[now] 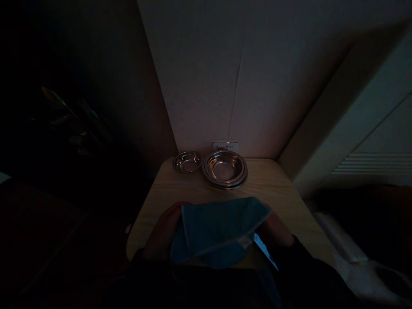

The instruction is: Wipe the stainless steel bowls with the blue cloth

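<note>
A teal cloth [222,225] with a pale hem and a small white tag stretches between my two hands above the near part of the table. My left hand [169,225] is closed on the cloth's left side, most of its fingers hidden behind the fabric. At the other end, my right hand [275,227] grips the right side, its fingers also largely covered. Just beyond the cloth sit a stack of shiny metal bowls [224,168] and, to its left, one smaller metal bowl [187,162].
The light wooden table [273,180] has rounded corners and stands against a pale wall with an outlet plate [225,146]. A lit phone-like screen [265,251] shows beside my right forearm. The room is very dark, and a white panel with slats [373,163] rises at right.
</note>
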Motion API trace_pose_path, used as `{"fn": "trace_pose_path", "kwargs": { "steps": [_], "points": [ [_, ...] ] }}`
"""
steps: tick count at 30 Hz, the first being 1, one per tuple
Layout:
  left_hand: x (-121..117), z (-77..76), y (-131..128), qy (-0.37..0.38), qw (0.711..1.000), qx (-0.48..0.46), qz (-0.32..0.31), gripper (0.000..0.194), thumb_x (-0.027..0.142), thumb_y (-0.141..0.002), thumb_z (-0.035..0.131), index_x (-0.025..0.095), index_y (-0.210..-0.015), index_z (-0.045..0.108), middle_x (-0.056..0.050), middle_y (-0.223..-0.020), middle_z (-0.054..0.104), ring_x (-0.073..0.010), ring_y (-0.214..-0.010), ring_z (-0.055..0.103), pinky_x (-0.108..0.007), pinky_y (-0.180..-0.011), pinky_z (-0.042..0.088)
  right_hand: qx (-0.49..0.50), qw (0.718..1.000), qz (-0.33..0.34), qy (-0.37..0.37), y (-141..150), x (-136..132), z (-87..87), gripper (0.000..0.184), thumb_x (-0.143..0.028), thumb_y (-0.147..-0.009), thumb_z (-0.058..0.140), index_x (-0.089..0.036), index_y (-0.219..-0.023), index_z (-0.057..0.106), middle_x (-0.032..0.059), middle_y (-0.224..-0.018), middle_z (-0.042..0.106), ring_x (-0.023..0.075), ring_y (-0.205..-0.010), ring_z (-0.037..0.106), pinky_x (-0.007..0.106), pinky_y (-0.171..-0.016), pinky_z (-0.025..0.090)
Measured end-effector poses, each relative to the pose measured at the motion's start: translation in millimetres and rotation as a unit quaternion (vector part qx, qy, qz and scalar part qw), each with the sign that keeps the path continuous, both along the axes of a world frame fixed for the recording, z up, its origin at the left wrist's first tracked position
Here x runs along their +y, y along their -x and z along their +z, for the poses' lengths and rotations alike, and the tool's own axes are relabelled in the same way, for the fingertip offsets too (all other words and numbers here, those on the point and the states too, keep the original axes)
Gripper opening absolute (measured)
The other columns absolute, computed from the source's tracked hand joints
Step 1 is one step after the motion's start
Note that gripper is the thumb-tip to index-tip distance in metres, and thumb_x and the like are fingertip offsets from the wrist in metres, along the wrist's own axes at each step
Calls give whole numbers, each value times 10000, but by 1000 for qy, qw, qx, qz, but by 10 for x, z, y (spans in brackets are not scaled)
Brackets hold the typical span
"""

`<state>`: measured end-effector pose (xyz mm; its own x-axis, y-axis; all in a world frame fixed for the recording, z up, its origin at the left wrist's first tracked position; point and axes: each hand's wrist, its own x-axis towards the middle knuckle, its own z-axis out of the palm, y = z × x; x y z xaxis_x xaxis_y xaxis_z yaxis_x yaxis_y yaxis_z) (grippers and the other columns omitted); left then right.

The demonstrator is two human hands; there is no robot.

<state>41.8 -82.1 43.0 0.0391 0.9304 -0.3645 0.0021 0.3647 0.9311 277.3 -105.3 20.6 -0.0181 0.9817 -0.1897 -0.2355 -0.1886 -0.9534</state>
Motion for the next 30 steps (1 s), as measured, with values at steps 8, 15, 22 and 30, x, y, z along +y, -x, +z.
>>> {"fn": "trace_pose_path", "kwargs": {
  "steps": [8,15,22,30],
  "points": [
    [-39,-253,-65,-16,997,73,19,382,474,-705,609,148,-905,613,-71,-840,684,-223,-802,635,-331,-707,485,34,995,-48,86,86,-1,134,295,-464,-701,653,-204,-838,622,39,-757,672,218,-702,616,331,-641,480],
    [-224,-95,-183,-51,994,-69,-62,561,500,-722,619,179,-1172,526,-140,-1169,602,-255,-993,609,-374,-793,500,-177,977,94,-69,235,122,445,295,-471,-782,584,-215,-903,665,8,-765,661,175,-712,588,295,-645,459],
    [-217,126,-295,-12,979,-200,-37,607,326,-713,672,176,-1262,461,-91,-995,699,-228,-863,653,-307,-731,485,-55,959,265,-86,336,3,570,463,-347,-850,477,-237,-1301,481,52,-1138,626,191,-965,592,347,-797,472],
    [-173,109,-31,-7,946,-320,51,505,300,-662,626,316,-1163,569,-2,-1010,704,-250,-919,650,-360,-732,517,-103,994,-7,-27,40,-126,178,499,-508,-791,579,-242,-1210,520,76,-1058,643,213,-926,606,362,-772,486]
  ]
}}
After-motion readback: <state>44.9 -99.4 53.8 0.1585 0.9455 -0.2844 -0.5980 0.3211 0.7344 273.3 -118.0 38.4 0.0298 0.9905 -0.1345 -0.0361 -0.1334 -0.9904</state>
